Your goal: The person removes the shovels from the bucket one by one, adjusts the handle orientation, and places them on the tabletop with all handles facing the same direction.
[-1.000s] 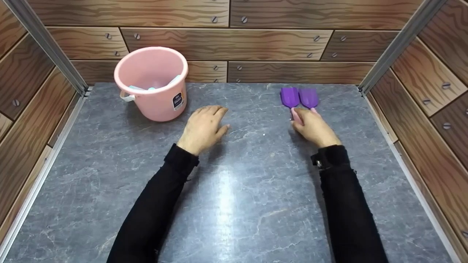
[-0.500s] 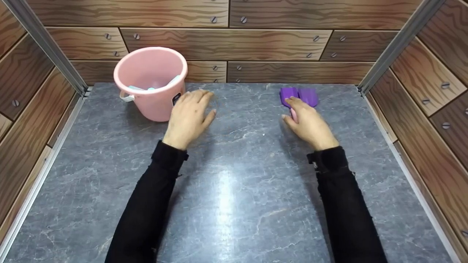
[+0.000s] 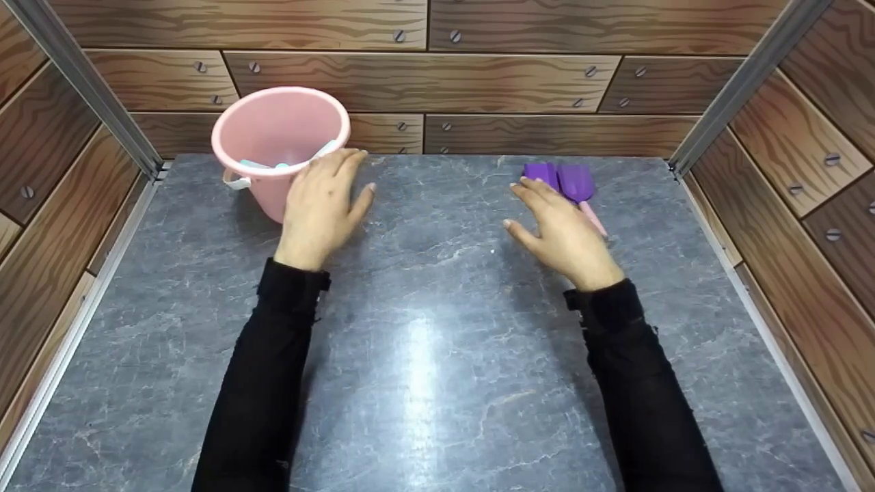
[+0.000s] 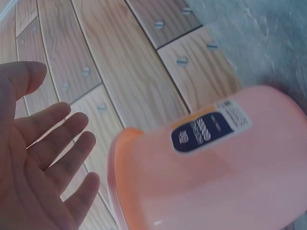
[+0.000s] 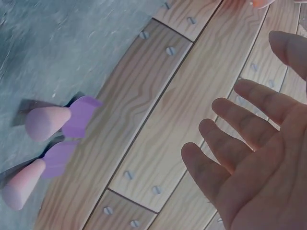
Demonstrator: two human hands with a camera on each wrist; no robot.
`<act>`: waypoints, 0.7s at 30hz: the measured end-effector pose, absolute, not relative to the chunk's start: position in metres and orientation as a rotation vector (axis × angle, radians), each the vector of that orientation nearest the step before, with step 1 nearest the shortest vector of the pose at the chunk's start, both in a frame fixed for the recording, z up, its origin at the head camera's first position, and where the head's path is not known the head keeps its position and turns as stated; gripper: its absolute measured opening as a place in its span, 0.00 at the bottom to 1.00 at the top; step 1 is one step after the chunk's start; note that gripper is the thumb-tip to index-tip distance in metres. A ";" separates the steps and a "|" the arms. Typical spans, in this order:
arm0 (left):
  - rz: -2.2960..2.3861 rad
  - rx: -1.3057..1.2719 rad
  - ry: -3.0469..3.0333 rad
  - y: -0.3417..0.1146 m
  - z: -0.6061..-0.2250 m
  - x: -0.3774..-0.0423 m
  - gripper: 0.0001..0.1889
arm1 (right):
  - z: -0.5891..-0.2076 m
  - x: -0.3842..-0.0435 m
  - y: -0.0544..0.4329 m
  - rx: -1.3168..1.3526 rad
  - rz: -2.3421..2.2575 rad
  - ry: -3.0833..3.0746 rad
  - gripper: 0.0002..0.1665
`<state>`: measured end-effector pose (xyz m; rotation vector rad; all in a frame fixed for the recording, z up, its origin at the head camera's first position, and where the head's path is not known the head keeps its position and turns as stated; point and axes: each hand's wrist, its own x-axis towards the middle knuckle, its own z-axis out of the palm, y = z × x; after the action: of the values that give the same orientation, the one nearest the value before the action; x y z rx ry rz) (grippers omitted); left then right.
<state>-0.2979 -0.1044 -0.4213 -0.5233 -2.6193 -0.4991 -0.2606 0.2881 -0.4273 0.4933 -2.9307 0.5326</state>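
Observation:
A pink bucket (image 3: 280, 130) with a white handle stands at the back left of the table. My left hand (image 3: 318, 208) hovers in front of its right side; in the left wrist view the fingers are spread, apart from the bucket wall (image 4: 216, 177), and hold nothing. At the back right lie two purple toy shovels with pink handles, the left shovel (image 3: 539, 171) partly hidden by my right hand (image 3: 564, 232) and the right shovel (image 3: 576, 182) more exposed. In the right wrist view that hand is empty, its fingers extended, apart from both shovels.
Light-blue items (image 3: 281, 166) lie inside the bucket, mostly hidden by its rim. The grey marbled table (image 3: 437, 328) is bounded by wood-patterned walls (image 3: 424, 82) at the back and sides. A small white speck (image 3: 492, 251) lies near the middle.
My left hand has moved left and away from me to the bucket's side. The right hand has let go of the shovel handles, risen and shifted slightly left; the shovels stay in place.

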 end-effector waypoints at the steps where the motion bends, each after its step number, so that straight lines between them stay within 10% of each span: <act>1: -0.514 -0.509 -2.618 -0.107 -0.420 -0.298 0.32 | -0.427 -0.260 0.286 0.514 0.535 -2.924 0.43; 21: -0.595 -0.343 -2.530 -0.145 -0.412 -0.301 0.29 | -0.428 -0.245 0.252 0.709 0.411 -2.903 0.43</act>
<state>-0.3013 -0.1448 -0.4121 -0.3429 -2.5304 -0.5953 -0.2448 0.2520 -0.4284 0.7090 -2.9033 0.4114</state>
